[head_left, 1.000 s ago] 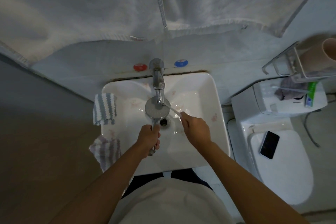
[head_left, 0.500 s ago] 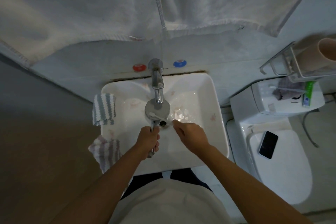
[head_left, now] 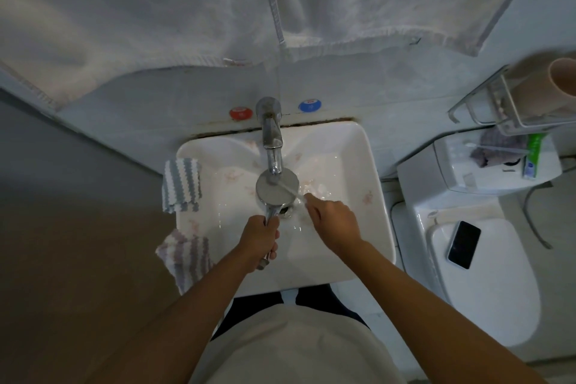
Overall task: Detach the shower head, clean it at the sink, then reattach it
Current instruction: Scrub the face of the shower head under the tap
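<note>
A chrome shower head [head_left: 274,190] with a round face sits over the white sink [head_left: 371,196], right under the spout of the chrome tap [head_left: 270,134]. My left hand [head_left: 260,241] grips its handle near the drain. My right hand [head_left: 335,221] holds a thin white brush, likely a toothbrush [head_left: 290,188], whose head lies across the right part of the shower face. Water glistens in the basin to the right of the shower head.
Striped cloths hang on the sink's left rim, one blue [head_left: 181,185], one purple [head_left: 185,256]. A white towel [head_left: 218,3] hangs above. On the right stands a toilet [head_left: 480,287] with a phone [head_left: 463,244] on its lid, and a wire rack [head_left: 511,103].
My right hand has shifted right and up again, drawing the brush from the lower face to the right part of the shower head. My left hand keeps its grip on the handle.
</note>
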Action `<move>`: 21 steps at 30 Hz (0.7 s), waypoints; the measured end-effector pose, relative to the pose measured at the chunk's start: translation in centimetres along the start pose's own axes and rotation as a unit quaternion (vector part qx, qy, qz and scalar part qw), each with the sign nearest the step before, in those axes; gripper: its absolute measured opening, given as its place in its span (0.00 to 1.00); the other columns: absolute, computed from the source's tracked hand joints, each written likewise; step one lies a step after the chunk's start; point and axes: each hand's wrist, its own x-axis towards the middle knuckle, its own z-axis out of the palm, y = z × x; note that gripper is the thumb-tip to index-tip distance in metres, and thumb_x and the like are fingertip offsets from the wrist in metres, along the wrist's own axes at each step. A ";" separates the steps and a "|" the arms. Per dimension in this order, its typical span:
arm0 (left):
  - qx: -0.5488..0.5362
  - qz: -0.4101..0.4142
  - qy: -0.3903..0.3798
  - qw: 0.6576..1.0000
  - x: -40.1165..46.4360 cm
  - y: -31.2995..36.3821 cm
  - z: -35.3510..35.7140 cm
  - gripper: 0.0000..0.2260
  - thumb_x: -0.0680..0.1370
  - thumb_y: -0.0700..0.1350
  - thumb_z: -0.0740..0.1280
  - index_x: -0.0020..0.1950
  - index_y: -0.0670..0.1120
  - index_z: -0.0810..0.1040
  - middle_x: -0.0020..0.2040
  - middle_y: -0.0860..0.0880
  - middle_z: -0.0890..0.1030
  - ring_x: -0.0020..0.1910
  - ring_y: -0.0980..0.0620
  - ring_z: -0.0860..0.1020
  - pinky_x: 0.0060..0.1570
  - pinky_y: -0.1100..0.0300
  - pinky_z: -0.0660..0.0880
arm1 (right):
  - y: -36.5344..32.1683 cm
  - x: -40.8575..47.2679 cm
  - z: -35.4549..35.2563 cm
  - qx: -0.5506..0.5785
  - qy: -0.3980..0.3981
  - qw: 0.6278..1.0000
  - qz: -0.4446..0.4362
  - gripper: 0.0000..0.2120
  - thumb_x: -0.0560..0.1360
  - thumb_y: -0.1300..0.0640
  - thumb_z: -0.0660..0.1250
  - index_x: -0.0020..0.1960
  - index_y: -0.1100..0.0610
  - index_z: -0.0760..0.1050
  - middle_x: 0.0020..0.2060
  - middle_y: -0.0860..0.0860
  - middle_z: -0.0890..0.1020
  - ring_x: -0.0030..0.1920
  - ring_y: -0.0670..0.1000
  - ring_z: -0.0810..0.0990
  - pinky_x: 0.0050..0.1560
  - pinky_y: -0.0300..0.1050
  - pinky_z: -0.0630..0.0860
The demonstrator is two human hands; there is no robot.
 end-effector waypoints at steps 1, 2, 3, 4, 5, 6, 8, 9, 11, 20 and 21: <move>0.001 0.001 0.002 1.000 0.1 0.0 0.0 0.13 0.80 0.49 0.61 0.42 0.42 0.73 0.32 0.44 0.73 0.21 0.51 0.68 0.30 0.58 0.65 | -0.3 -0.2 -0.1 0.002 -0.017 0.999 -0.028 0.11 0.83 0.51 0.56 0.60 0.51 0.75 0.32 0.55 0.78 0.30 0.59 0.74 0.30 0.47 0.70; 0.004 0.001 0.002 1.000 0.1 0.0 -0.1 0.13 0.81 0.49 0.60 0.42 0.41 0.73 0.32 0.44 0.73 0.21 0.51 0.68 0.29 0.58 0.66 | -0.5 -0.4 -0.1 -0.001 -0.029 0.998 -0.052 0.11 0.83 0.51 0.57 0.61 0.50 0.76 0.31 0.55 0.78 0.29 0.58 0.73 0.30 0.48 0.71; 0.007 0.003 0.000 1.000 0.1 0.0 -0.1 0.12 0.81 0.48 0.60 0.43 0.41 0.73 0.32 0.44 0.73 0.21 0.51 0.68 0.29 0.59 0.66 | -0.4 -0.4 -0.2 -0.008 -0.030 0.998 -0.060 0.12 0.83 0.51 0.57 0.61 0.50 0.76 0.30 0.54 0.77 0.29 0.57 0.72 0.30 0.47 0.71; 0.009 0.004 -0.003 1.000 0.1 0.1 -0.2 0.12 0.81 0.48 0.60 0.43 0.41 0.73 0.33 0.44 0.73 0.21 0.52 0.68 0.28 0.59 0.66 | -0.2 -0.3 -0.2 -0.015 -0.023 0.998 -0.049 0.12 0.83 0.51 0.56 0.61 0.50 0.76 0.31 0.54 0.77 0.29 0.57 0.73 0.30 0.47 0.71; 0.009 0.006 -0.006 1.000 0.0 0.1 -0.2 0.11 0.81 0.47 0.60 0.44 0.41 0.73 0.33 0.44 0.73 0.21 0.52 0.68 0.28 0.59 0.66 | 0.1 0.0 -0.3 -0.020 -0.012 0.999 -0.023 0.13 0.84 0.50 0.55 0.61 0.51 0.75 0.32 0.54 0.78 0.30 0.57 0.73 0.30 0.47 0.71; 0.008 0.008 -0.010 1.000 -0.1 0.2 -0.2 0.11 0.81 0.47 0.60 0.44 0.41 0.73 0.33 0.45 0.73 0.21 0.52 0.67 0.28 0.59 0.65 | 0.3 0.2 -0.3 -0.018 0.000 1.000 0.007 0.13 0.84 0.50 0.54 0.60 0.52 0.75 0.32 0.54 0.78 0.30 0.57 0.74 0.30 0.47 0.70; 0.007 0.011 -0.015 1.000 -0.1 0.4 0.0 0.11 0.81 0.47 0.61 0.44 0.41 0.73 0.33 0.45 0.72 0.21 0.52 0.67 0.28 0.59 0.65 | 0.1 0.4 -0.1 -0.008 0.012 1.000 0.028 0.13 0.84 0.51 0.54 0.58 0.54 0.76 0.32 0.55 0.78 0.30 0.56 0.72 0.30 0.45 0.65; 0.006 0.009 -0.015 1.000 -0.1 0.4 0.2 0.11 0.81 0.47 0.61 0.44 0.41 0.73 0.33 0.45 0.72 0.21 0.52 0.67 0.29 0.58 0.64 | -0.2 0.4 0.0 0.002 0.007 1.000 0.016 0.13 0.84 0.51 0.54 0.59 0.53 0.76 0.32 0.55 0.78 0.29 0.56 0.72 0.29 0.45 0.66; 0.003 0.007 -0.012 1.000 -0.2 0.4 0.3 0.12 0.80 0.48 0.61 0.44 0.41 0.73 0.32 0.44 0.73 0.21 0.51 0.68 0.29 0.58 0.64 | -0.8 0.1 0.1 0.008 -0.018 1.000 -0.024 0.13 0.84 0.51 0.54 0.60 0.52 0.75 0.30 0.54 0.77 0.29 0.56 0.74 0.28 0.49 0.72; 0.011 0.021 -0.008 1.000 -0.9 0.5 0.7 0.11 0.81 0.47 0.60 0.44 0.41 0.72 0.33 0.45 0.72 0.21 0.53 0.67 0.23 0.63 0.65 | -1.4 0.5 -0.1 -0.031 -0.027 0.998 -0.039 0.13 0.84 0.54 0.56 0.63 0.54 0.75 0.31 0.54 0.76 0.30 0.56 0.75 0.29 0.44 0.68; 0.017 0.024 -0.007 1.000 -0.9 0.5 0.7 0.11 0.81 0.47 0.60 0.43 0.41 0.72 0.33 0.46 0.72 0.20 0.53 0.67 0.22 0.63 0.65 | -1.4 0.4 -0.1 -0.038 -0.035 0.997 -0.051 0.13 0.84 0.54 0.56 0.63 0.54 0.74 0.32 0.55 0.78 0.30 0.56 0.76 0.30 0.44 0.68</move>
